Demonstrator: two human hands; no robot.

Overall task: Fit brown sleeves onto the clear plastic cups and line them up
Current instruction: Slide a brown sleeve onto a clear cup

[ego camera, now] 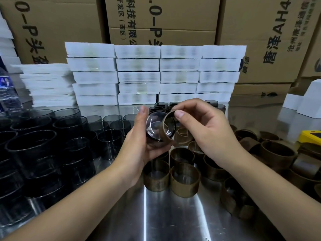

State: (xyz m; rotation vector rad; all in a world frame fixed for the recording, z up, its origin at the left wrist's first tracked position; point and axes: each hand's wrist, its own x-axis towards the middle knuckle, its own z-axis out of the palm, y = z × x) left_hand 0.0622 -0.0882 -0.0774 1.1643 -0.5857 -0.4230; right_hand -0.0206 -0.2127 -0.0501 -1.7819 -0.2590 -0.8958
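Steel bench (156, 220) runs under both forearms, glare stripe down the middle. Bare cups (34, 145) stand stacked in dark columns over the L side. Sleeved cups (184, 181) sit in a cluster at centre, just below the hands, touching each other, not a straight line yet. Loose sleeves (276, 153) are heaped on the R side. L hand (139, 145) grips one cup (152, 125), held up over the bench on its side w/ a round end turned toward the R hand; fingers curl under it, thumb lies up along the far edge. R hand (205, 129) pinches one sleeve (162, 133) at its upper rim, thumb on the outside. The ring is canted against the cup's end & overlaps its R part; cannot tell whether the rim has started over the cup or only sits in front. Step in hand, my read: starting the sleeve onto the cup. To do it well: square the ring to the cup's axis before pushing, since a canted start prob. binds on one side or creases the thin-looking wall. Keep the L grip back toward the far end so fingers don't block travel. Push evenly round the rim, not from the one pinch pt. Seat it fully, then set it down w/ the cluster & straighten the line.
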